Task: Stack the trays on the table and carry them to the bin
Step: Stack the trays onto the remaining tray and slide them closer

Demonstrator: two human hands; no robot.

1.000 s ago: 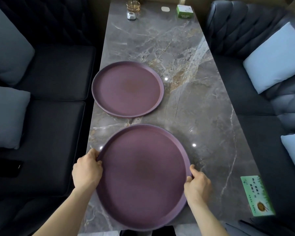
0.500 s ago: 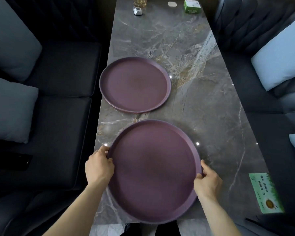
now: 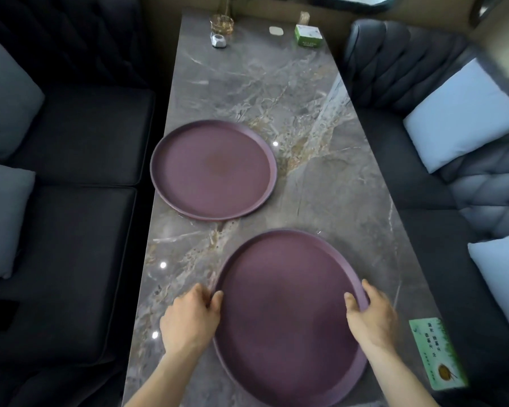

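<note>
Two round purple trays lie on the grey marble table. The near tray is at the table's front edge. My left hand grips its left rim, thumb curled over the edge. My right hand grips its right rim the same way. The far tray lies flat beyond it, toward the table's left side, with a gap of bare marble between the two. Both trays hold nothing.
Dark sofas flank the table, with pale cushions on both sides. A green card lies at the front right corner. At the far end stand a glass holder, a small white object and a green box.
The view has shifted, so the trays sit further right in frame. My thumbs have closed over the near tray's rim. The far tray has not moved on the table.
</note>
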